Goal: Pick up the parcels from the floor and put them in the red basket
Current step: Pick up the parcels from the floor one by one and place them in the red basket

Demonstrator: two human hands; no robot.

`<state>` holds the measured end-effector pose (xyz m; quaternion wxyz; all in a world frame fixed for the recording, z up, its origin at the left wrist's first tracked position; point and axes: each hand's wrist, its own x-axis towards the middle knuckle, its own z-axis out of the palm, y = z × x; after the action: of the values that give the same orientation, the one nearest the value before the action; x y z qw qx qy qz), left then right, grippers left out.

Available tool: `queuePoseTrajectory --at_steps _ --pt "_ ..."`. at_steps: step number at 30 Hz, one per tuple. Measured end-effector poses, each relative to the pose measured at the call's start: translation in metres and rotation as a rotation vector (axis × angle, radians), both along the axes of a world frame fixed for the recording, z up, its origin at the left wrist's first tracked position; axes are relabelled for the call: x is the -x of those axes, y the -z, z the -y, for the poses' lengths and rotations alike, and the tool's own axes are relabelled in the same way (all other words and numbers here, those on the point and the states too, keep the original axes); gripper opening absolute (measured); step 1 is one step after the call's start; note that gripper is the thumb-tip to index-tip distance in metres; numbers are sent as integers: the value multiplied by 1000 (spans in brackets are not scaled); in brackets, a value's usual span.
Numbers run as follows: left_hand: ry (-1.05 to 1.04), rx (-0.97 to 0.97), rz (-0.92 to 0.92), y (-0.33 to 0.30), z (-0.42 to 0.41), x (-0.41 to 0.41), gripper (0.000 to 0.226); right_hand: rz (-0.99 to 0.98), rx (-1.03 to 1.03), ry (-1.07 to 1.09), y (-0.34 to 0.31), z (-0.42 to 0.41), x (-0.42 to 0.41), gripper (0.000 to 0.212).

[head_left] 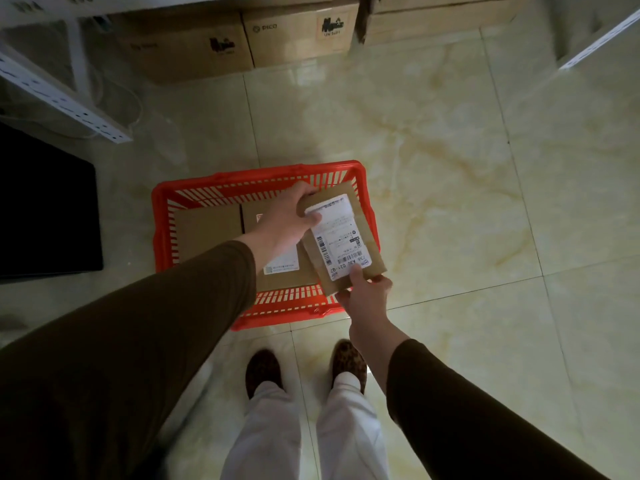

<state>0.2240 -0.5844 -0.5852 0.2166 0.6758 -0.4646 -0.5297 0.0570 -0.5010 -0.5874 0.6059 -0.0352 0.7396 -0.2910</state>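
Note:
A red basket [166,216] stands on the tiled floor in front of my feet. Both my hands hold a brown cardboard parcel [367,247] with a white shipping label above the basket's right side. My left hand [287,220] grips the parcel's far end, fingers curled over its edge. My right hand [367,294] pinches its near end with the thumb on the label. Two more brown parcels lie in the basket: a plain one [207,233] at the left and a labelled one [280,271], partly hidden under my left hand.
Large cardboard boxes [287,32] stand along the far wall. A white metal shelf frame [62,102] is at the left, another shelf edge [602,36] at the top right. A black flat object [45,209] lies on the floor left of the basket.

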Motion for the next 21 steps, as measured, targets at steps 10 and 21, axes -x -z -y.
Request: queuePoseTrajectory --at_steps 10,21 --pt "26 -53 -12 24 35 -1 33 -32 26 124 18 3 0 50" --pt "90 -40 103 62 34 -9 31 -122 -76 103 59 7 -12 39"
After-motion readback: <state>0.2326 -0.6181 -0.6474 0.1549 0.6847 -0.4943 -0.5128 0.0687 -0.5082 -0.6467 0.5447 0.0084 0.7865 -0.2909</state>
